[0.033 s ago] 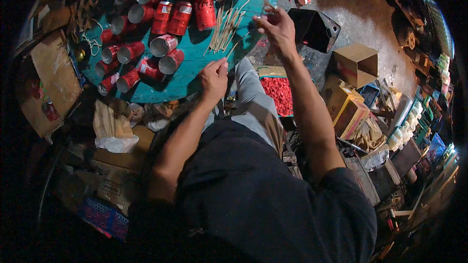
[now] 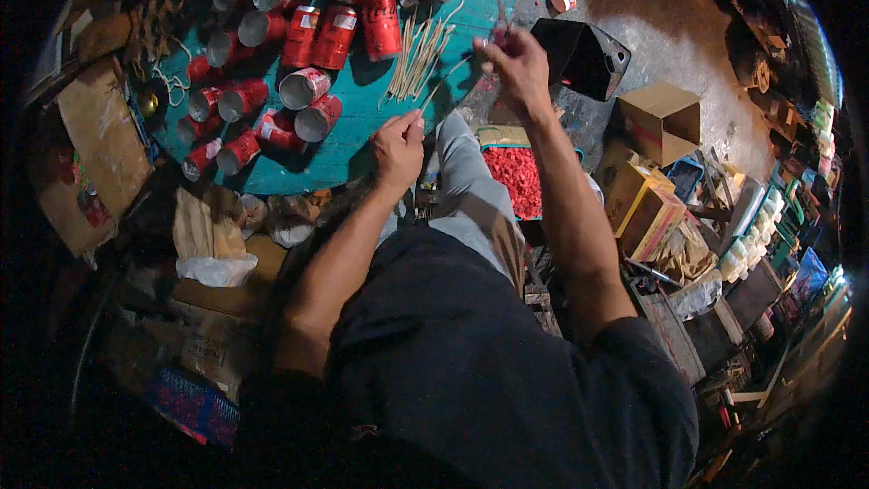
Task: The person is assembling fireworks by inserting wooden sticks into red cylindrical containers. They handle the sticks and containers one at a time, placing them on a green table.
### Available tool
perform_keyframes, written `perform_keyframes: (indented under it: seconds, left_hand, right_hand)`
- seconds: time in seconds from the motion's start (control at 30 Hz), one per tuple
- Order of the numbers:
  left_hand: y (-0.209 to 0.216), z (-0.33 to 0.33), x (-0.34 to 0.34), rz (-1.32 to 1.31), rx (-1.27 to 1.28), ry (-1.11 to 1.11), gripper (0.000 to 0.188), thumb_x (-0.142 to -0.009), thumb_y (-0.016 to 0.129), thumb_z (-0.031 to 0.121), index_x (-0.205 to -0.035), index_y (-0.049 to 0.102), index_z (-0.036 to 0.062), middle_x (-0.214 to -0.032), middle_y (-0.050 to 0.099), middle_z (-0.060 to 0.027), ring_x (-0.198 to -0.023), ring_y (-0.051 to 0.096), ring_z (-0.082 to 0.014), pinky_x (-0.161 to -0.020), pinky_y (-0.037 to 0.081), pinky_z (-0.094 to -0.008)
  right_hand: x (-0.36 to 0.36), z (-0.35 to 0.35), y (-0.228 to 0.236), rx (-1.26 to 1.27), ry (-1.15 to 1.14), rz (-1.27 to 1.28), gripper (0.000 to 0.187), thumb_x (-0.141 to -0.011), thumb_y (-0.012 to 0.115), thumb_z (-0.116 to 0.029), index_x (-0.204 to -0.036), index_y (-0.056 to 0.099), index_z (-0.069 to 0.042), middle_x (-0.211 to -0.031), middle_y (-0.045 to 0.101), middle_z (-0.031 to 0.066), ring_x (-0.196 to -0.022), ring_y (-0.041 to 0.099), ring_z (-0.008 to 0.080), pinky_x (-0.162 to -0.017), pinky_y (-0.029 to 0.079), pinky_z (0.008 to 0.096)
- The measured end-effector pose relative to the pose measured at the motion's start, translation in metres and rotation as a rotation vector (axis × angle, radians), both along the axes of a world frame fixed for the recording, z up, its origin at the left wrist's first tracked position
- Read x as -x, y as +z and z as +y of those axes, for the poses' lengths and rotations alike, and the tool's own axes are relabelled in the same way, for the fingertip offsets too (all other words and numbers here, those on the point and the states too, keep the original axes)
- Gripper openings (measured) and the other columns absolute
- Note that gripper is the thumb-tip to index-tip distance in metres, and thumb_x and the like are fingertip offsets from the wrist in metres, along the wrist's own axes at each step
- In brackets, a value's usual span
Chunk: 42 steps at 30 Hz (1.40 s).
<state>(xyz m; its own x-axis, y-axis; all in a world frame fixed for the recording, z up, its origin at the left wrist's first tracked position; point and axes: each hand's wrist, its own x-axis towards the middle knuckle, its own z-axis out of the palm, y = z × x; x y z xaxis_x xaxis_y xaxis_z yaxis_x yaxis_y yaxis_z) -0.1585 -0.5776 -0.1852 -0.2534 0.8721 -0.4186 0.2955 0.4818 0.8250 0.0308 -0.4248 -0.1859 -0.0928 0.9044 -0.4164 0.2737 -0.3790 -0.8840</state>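
Note:
A thin pale cord [image 2: 438,89] stretches slantwise over the edge of the teal table [image 2: 358,149]. Its lower end is pinched in my left hand [image 2: 398,147], whose fingers are closed. At its upper end my right hand [image 2: 518,65] is closed, thumb and fingertips together on the cord. Past those fingers pokes a thin, dark, pointed thing [image 2: 501,14], too blurred to name. Just left of the cord lies a loose bundle of similar pale cords [image 2: 416,59]. Beside the bundle stands a red drink can [image 2: 381,27], among several red cans, many with cut-open tops.
A tub of small red pieces [image 2: 514,177] sits below my right forearm. Right of my right hand lies a black box-like container [image 2: 584,59] on the floor, with a small can [image 2: 563,2] behind it. Cardboard boxes [image 2: 661,122] stand farther right. A looped cord [image 2: 172,77] lies at the table's left.
My right hand has shifted slightly, its fingers drawing in closer together around the cord's end. The left hand stays nearly still, holding the other end.

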Motion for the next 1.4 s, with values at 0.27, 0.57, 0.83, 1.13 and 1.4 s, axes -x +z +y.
perform_keyframes:
  seconds: [0.27, 0.57, 0.83, 1.13, 1.4]
  left_hand:
    - [-0.006, 0.015, -0.005, -0.372, 0.151, 0.331, 0.028, -0.091, 0.065, 0.008, -0.115, 0.064, -0.0072, -0.084, 0.062, -0.0087, -0.062, 0.060, -0.0130, -0.051, 0.057, -0.0280]
    - [-0.002, 0.022, -0.004, -0.471, 0.231, 0.409, 0.030, -0.091, 0.065, 0.006, -0.117, 0.064, -0.0072, -0.079, 0.063, -0.0081, -0.061, 0.059, -0.0130, -0.052, 0.055, -0.0270]
    - [-0.004, 0.021, -0.005, -0.347, 0.223, 0.345, 0.027, -0.089, 0.065, 0.005, -0.113, 0.066, -0.0077, -0.083, 0.067, -0.0075, -0.065, 0.062, -0.0118, -0.059, 0.052, -0.0252]
    - [-0.010, 0.016, -0.002, -0.403, 0.219, 0.364, 0.026, -0.088, 0.066, 0.004, -0.111, 0.067, -0.0082, -0.087, 0.069, -0.0057, -0.070, 0.061, -0.0095, -0.063, 0.050, -0.0234]
    - [-0.017, 0.014, -0.002, -0.369, 0.145, 0.340, 0.021, -0.087, 0.067, 0.004, -0.106, 0.072, -0.0037, -0.079, 0.069, -0.0030, -0.065, 0.060, -0.0091, -0.057, 0.048, -0.0242]
  right_hand:
    - [0.007, -0.141, 0.005, 0.792, 0.113, 0.407, 0.030, -0.089, 0.074, -0.033, -0.073, 0.063, -0.010, -0.064, 0.055, -0.0049, -0.058, 0.047, 0.0056, -0.053, 0.036, 0.0233]
    - [0.026, -0.158, -0.013, 0.785, 0.238, 0.415, 0.034, -0.088, 0.074, -0.040, -0.074, 0.064, -0.010, -0.064, 0.053, -0.0061, -0.058, 0.045, 0.0049, -0.053, 0.033, 0.0228]
    - [0.028, -0.152, -0.023, 0.760, 0.266, 0.460, 0.033, -0.093, 0.069, -0.034, -0.073, 0.059, -0.009, -0.063, 0.050, -0.0049, -0.056, 0.042, 0.0066, -0.053, 0.031, 0.0244]
    - [0.036, -0.149, -0.029, 0.677, 0.240, 0.477, 0.035, -0.089, 0.073, -0.034, -0.068, 0.060, -0.009, -0.061, 0.053, -0.0049, -0.050, 0.041, 0.0052, -0.046, 0.029, 0.0239]
    - [0.036, -0.138, -0.029, 0.652, 0.253, 0.412, 0.037, -0.087, 0.075, -0.033, -0.063, 0.059, -0.009, -0.058, 0.050, -0.0055, -0.051, 0.040, 0.0053, -0.046, 0.029, 0.0258]
